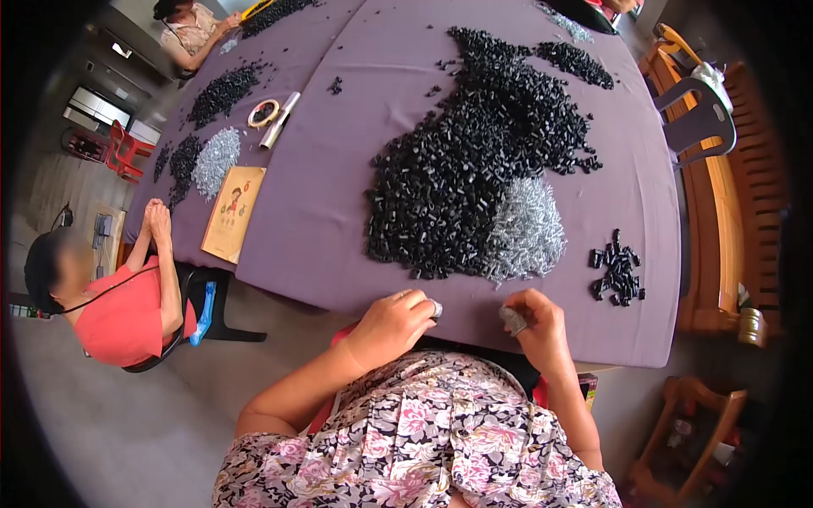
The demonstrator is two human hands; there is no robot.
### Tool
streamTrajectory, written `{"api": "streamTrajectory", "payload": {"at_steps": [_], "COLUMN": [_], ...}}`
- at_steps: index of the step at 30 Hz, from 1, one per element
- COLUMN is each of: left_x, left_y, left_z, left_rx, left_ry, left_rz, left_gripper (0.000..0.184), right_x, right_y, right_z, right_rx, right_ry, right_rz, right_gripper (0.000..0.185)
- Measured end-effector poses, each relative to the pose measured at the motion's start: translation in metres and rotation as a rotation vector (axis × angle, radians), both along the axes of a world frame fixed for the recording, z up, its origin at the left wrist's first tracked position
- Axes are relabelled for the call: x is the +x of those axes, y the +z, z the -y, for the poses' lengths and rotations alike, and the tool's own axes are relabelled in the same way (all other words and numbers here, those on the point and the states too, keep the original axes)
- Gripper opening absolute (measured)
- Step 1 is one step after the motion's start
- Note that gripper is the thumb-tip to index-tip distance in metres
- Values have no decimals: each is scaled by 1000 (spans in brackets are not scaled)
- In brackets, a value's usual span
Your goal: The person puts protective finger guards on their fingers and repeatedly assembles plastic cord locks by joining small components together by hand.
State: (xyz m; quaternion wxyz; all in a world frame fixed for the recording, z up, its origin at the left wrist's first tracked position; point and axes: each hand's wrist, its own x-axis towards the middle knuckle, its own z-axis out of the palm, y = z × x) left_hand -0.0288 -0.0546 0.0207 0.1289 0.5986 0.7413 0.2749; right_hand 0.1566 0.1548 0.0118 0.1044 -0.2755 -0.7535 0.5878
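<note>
My left hand (pixel 394 323) is closed at the table's front edge, fingers curled together. At its fingertips shows a small pale grey thing (pixel 436 308), too small to name. My right hand (pixel 542 326) is also closed, with a grey speckled thing (pixel 513 320) at its thumb and fingers; I cannot tell what it is. Just beyond both hands lies a heap of silver screw-like pieces (pixel 527 233). It adjoins a large pile of small black plastic parts (pixel 432 199). A smaller group of black parts (pixel 616 269) lies to the right.
A purple cloth (pixel 313 203) covers the table. Further left are a booklet (pixel 227 216), a tape roll (pixel 262 113), a white roll (pixel 281 120) and more piles. A seated person in red (pixel 127 313) has hands together at the left edge. A grey chair (pixel 699 123) stands right.
</note>
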Motion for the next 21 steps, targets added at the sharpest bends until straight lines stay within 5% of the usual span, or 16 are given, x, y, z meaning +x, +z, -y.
{"api": "streamTrajectory", "payload": {"at_steps": [5, 9, 11, 21], "left_x": [6, 29, 34, 33], "left_y": [6, 3, -11, -8], "left_z": [-8, -28, -35, -39], "left_rx": [3, -57, -11, -58], "left_ry": [55, 222, 232, 209], "left_rz": [117, 924, 1063, 1354], "left_gripper": [17, 12, 12, 13], "right_x": [-2, -12, -14, -7], "right_y": [9, 20, 25, 26], "right_z": [9, 19, 17, 14], "right_rx": [-51, 51, 95, 107], "right_ry": [108, 196, 190, 151], "right_rz": [-50, -125, -130, -107], "right_gripper": [15, 21, 23, 23]}}
